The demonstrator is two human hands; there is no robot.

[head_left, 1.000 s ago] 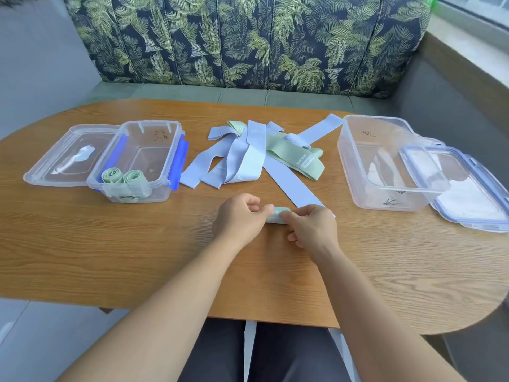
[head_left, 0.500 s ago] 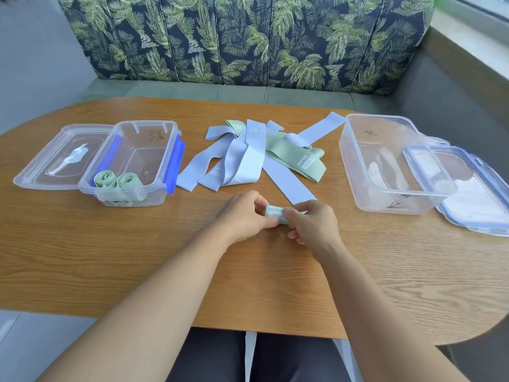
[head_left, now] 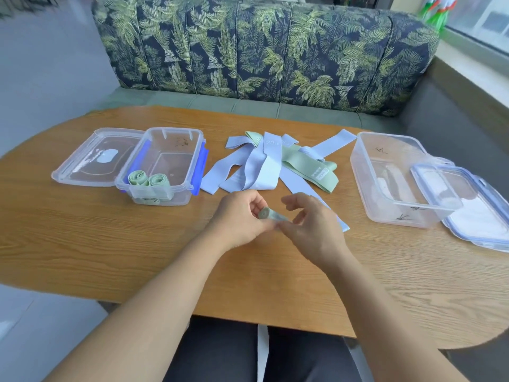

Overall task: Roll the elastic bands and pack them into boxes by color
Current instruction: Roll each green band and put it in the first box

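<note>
Nearest us, short of the heap of unrolled bands, we find the green roll held between both hands over the tabletop. The grip of the left hand is clamped on it, thumb and fingers curled about the coil. The right hand is blurred. One fingertip meets the roll's other end, but we cannot tell whether that grip is closed on it or apart.

We judge the band light, soft and springy. Such a roll would likely unwind if released, so it is best held round the outer wrap with the loose tail pinned, not by the spiral ends.

A long blue band runs from the heap under the right hand. Within the heap, a marked blue band bears the figure "20", and the rest is illegible. A green band carries a white tag with print too small to read.

Left of the heap stands the left box with blue latches. It holds two packed green rolls, and its lid lies flat further left. Right of the heap, the right box shows no bands we can make out, and the dark marker strokes on its walls are unreadable. The right lid lies against its outer side. Beyond the heap stands a sofa in palm-leaf print
</note>
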